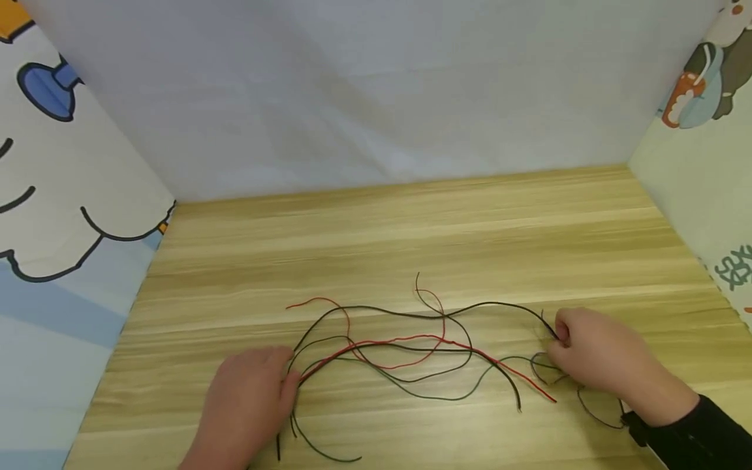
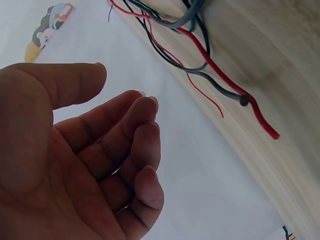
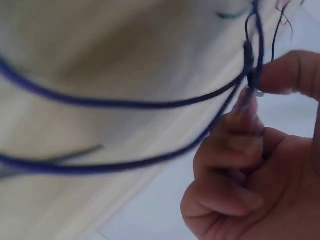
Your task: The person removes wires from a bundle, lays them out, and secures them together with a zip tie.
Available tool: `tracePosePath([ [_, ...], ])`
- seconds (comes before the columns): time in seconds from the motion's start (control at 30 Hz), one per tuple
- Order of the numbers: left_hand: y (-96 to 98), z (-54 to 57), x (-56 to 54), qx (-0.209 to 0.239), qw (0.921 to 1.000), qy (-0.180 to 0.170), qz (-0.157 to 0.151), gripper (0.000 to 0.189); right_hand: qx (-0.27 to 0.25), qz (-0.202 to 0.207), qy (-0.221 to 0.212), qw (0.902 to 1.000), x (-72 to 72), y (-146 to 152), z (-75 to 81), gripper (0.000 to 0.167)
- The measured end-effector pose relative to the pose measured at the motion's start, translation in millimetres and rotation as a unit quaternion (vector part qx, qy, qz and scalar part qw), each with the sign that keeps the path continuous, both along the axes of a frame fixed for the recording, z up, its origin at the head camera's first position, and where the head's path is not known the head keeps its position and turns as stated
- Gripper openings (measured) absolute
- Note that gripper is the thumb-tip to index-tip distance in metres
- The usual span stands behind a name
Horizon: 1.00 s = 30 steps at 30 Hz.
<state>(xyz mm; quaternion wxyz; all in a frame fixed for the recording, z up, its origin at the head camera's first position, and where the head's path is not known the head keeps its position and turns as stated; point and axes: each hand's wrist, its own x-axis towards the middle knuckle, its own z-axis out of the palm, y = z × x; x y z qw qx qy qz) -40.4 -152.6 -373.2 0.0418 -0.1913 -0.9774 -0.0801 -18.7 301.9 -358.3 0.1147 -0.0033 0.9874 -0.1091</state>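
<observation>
Several thin wires lie in a loose bundle on the table: a thick black wire (image 1: 384, 311), a red wire (image 1: 405, 339), a thinner green wire (image 1: 431, 397) and others. At the bundle's left end is my left hand (image 1: 249, 395). Its fingers are loosely bent, with a gap between thumb and fingertips and nothing held, as the left wrist view shows. My right hand (image 1: 605, 359) pinches a dark wire (image 3: 150, 105) between thumb and forefinger at the right side. In the right wrist view that wire looks bluish and blurred, and its pinched part is partly hidden by the fingers.
The wood-grain table (image 1: 399, 241) runs back to a pale wall (image 1: 376, 98). Printed cartoon panels stand at the left (image 1: 70, 196) and right (image 1: 699, 163). A thin dark wire (image 1: 599, 418) loops below the right wrist, by a black sleeve (image 1: 699, 437).
</observation>
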Motion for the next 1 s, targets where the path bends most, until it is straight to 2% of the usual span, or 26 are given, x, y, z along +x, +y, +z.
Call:
tracePosePath([
  [0.2,7.2,1.4,0.9,-0.001,0.9999,-0.013,-0.005,0.022,0.013,0.014,-0.002,0.9998,-2.6,4,15.5,0.028],
  [0.4,11.2,1.8,-1.8,0.003,0.9995,-0.015,-0.028,0.022,0.053,0.093,0.013,0.9942,-0.2,12,28.6,0.033],
  [0.53,19.6,6.2,-5.6,0.002,0.9990,-0.021,-0.040,0.022,0.025,0.140,0.053,0.9884,-4.1,10,37.5,0.025],
  [0.6,27.7,11.0,-7.9,0.001,0.9983,-0.029,-0.050,0.022,-0.009,0.169,0.085,0.9820,-5.2,4,39.3,0.024],
  [0.7,44.6,19.6,-11.4,0.007,0.9962,-0.032,-0.081,0.019,-0.055,0.207,0.132,0.9679,-3.2,-11,37.4,0.030],
  [0.77,58.5,25.1,-12.7,0.014,0.9935,-0.022,-0.111,0.019,-0.082,0.222,0.142,0.9612,-0.6,-26,33.6,0.028],
  [0.87,81.9,32.8,-11.3,0.018,0.9863,0.007,-0.164,0.023,-0.091,0.225,0.126,0.9620,4.8,-52,27.6,0.015],
  [0.93,99.5,36.3,-8.8,0.016,0.9789,0.034,-0.201,0.028,-0.081,0.228,0.125,0.9623,7.7,-69,24.4,0.008],
  [1.0,116.7,38.1,-5.6,0.004,0.9696,0.059,-0.237,0.035,-0.069,0.244,0.139,0.9572,9.7,-82,22.4,0.004],
])
